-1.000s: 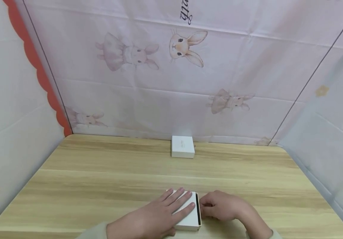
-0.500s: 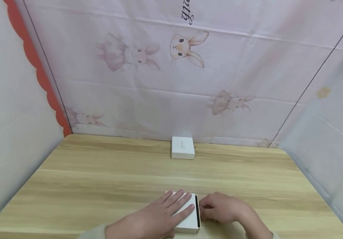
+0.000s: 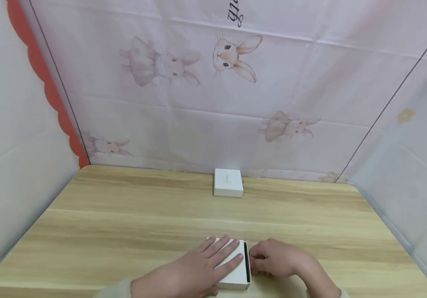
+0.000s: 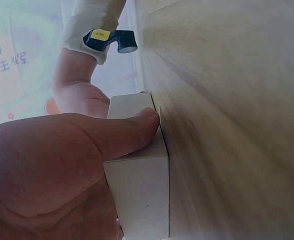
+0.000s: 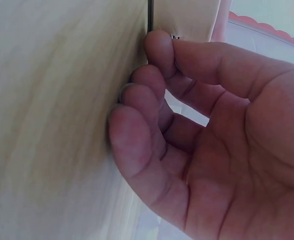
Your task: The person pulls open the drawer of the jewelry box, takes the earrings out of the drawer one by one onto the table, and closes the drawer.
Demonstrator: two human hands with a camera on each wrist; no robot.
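Observation:
A white sliding drawer box lies at the table's front, its inner drawer slightly out on the right, leaving a dark gap. Spread and straight, the fingers of my left hand press on its top. In the left wrist view, the left thumb lies along the box's side. My right hand is at the drawer's end, thumb and index finger pinched together. In the right wrist view, a small slit shows on the drawer's end face beside those fingertips; what they pinch is hidden.
Another white box with faint print stands at the back of the wooden table, against a rabbit-patterned cloth backdrop. Cloth sides flank the table left and right. A dark wrist camera sits on the right sleeve.

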